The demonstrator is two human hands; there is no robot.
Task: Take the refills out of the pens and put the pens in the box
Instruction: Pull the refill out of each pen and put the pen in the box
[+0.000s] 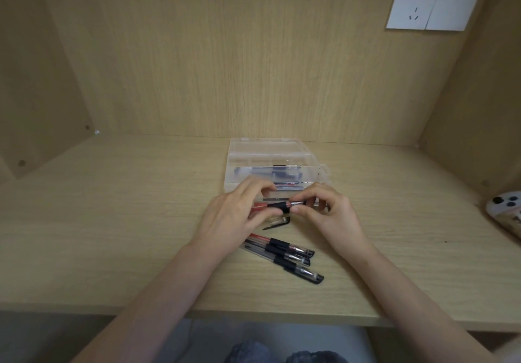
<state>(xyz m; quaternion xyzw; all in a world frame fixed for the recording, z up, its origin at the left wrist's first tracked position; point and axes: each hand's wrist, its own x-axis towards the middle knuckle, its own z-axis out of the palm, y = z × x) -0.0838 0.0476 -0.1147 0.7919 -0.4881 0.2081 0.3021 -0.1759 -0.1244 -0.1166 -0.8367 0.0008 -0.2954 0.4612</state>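
Note:
A red gel pen with a black grip [277,205] is held level just in front of the clear plastic box [270,149]. My left hand [234,216] grips its barrel. My right hand [324,210] pinches the pen's tip end. The box stands open with dark pens lying inside it. A loose pen cap [277,221] lies on the desk under my hands. Three capped gel pens [284,255] lie side by side nearer to me, one red and two black.
The wooden desk [112,221] sits in an alcove with side walls left and right. A phone [507,210] lies at the right edge. A white wall socket [434,4] is mounted at the upper right.

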